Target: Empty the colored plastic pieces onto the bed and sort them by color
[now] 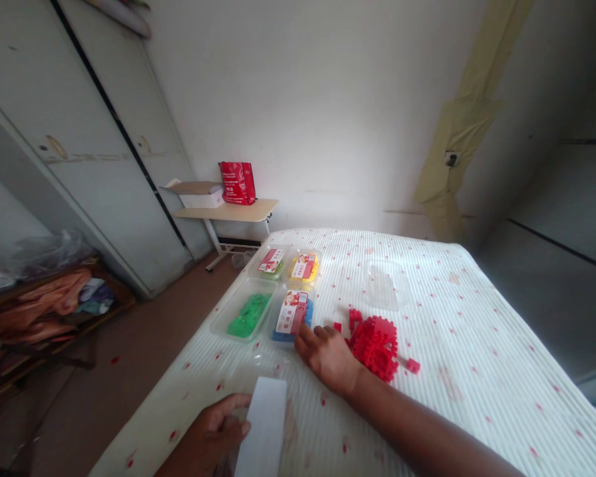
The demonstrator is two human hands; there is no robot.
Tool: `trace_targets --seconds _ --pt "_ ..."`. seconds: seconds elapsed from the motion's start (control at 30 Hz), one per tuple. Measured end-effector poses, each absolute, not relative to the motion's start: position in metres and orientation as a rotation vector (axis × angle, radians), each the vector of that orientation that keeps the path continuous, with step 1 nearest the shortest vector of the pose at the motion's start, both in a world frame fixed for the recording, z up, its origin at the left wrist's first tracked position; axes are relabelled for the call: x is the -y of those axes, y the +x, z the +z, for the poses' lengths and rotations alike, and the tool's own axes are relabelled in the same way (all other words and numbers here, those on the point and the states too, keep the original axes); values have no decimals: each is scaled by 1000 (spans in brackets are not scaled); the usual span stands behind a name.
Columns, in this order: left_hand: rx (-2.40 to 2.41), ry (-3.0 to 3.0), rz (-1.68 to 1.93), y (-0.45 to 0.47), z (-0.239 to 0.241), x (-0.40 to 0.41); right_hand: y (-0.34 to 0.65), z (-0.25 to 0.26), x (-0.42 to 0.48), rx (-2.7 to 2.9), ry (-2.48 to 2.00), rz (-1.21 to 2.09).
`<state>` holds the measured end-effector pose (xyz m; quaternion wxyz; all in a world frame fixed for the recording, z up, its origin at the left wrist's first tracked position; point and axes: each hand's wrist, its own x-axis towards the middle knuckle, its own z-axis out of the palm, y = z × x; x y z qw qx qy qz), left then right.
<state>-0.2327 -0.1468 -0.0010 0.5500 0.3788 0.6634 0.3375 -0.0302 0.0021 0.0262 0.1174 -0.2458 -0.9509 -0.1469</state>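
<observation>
Low rack (62,344) at far left, carrying orange cloth (42,301) and clear plastic bags; pale sliding-door cabinet (134,172); white box (203,199) on a small side table (251,211), red printed bag (237,183) just beside it; left hand (216,427), near edge of the spotted, ribbed white cover (457,318), grip pinching a white flat-faced piece (262,424) between thumb and fingers; clear tub (231,308) of green plastic pieces (251,315); behind it, labelled clear tub (256,264) of yellow-green pieces; labelled clear tub (280,302) of blue pieces, right of the green; labelled clear tub (318,258) of yellow pieces, behind the blue; right hand (325,358), fingers curled at the near right corner of the blue tub, whether its grip is pinching anything cannot be told; heap of red toothed building pieces (377,344) lying on the cover just beyond that hand, one loose red piece (413,366) to its right; clear plastic tray (402,291) behind the heap; wall socket (451,158) amid yellowish tape at right.
</observation>
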Motion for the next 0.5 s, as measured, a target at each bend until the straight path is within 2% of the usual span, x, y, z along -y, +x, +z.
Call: trace_targets --seconds 0.23,0.5 --pt "-1777 1021 796 -223 -8 129 19 27 1 2692 -792 -452" --pt "-2168 1554 883 -214 -18 109 30 26 9 2663 -887 -437"
